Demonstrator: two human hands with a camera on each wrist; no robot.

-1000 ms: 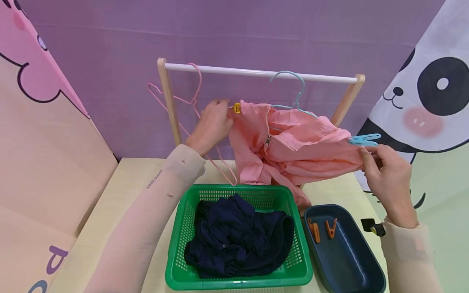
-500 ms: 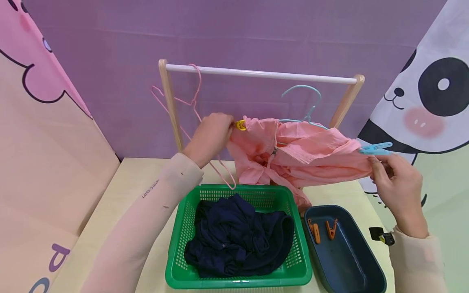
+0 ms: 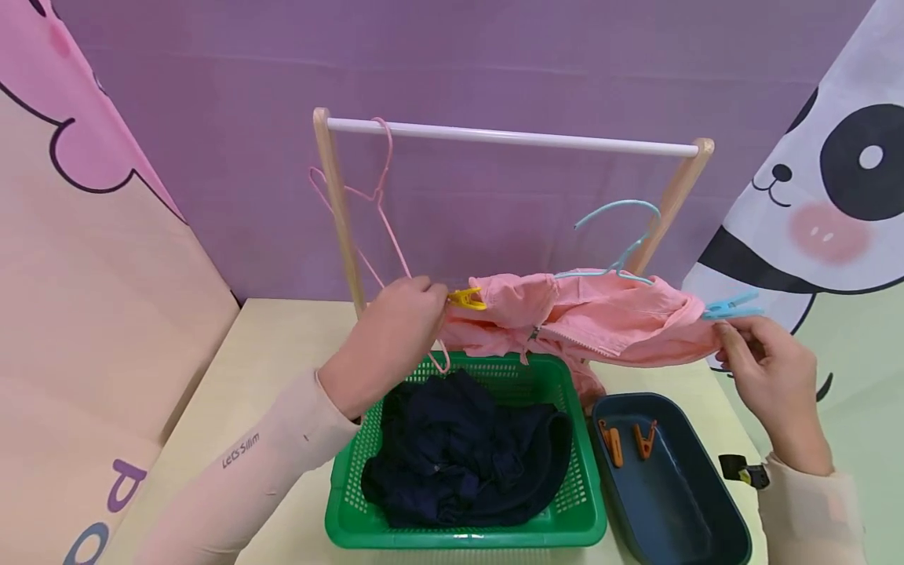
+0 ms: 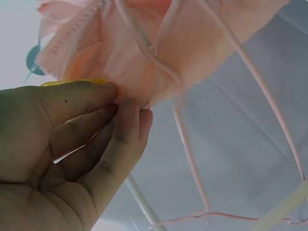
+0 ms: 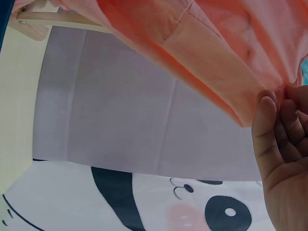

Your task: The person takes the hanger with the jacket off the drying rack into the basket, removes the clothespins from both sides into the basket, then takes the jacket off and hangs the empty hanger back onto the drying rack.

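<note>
A pink zip-up jacket [image 3: 508, 302] with a zipper down its front is stretched between both hands, with a light blue hanger [image 3: 625, 255] inside it. The hanger's hook appears below the rail in the head view. My left hand [image 3: 402, 333] pinches one end of the jacket beside a yellow clothespin [image 3: 468, 299]; the left wrist view shows thumb and fingers meeting on the fabric [image 4: 130, 72]. At the other end my right hand [image 3: 773, 377] pinches the cloth between thumb and fingers, just under a light blue clothespin [image 3: 730, 307].
A wooden rack with a white rail [image 3: 508, 137] stands behind, a pink hanger [image 3: 384, 196] hanging at its left. In front, a green basket [image 3: 466, 537] holds dark navy clothing [image 3: 473, 447]. On the right, a dark blue tray [image 3: 678, 502] contains orange clothespins [image 3: 645, 439].
Both hands have lowered the jacket and its hanger, shifting slightly right; the hook has dropped from rail height to below the rail. Both hands keep their pinch on the cloth.
</note>
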